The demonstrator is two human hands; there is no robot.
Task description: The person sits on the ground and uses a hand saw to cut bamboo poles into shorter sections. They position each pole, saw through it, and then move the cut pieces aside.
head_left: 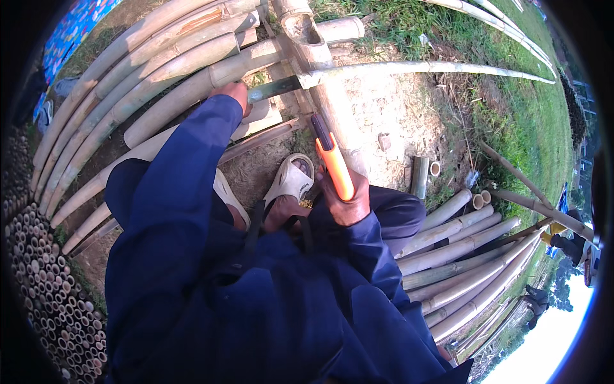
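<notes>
My left hand (234,95) reaches forward and closes round the near end of a slim bamboo pole (409,68). The pole lies across a thick notched bamboo beam (339,121) and stretches far to the right. In front of my body, my right hand (346,202) grips an orange-handled tool (337,168). Its narrow dark blade points forward, beside the beam and apart from the pole. The blade shows nearly edge-on, so its exact kind is unclear.
Long bamboo poles (147,80) lie side by side at the left; more bamboo poles (467,246) lie at the right. Stacked cut bamboo ends (57,288) fill the lower left. A short bamboo piece (419,177) rests on the soil. My sandalled foot (291,185) is beside the beam.
</notes>
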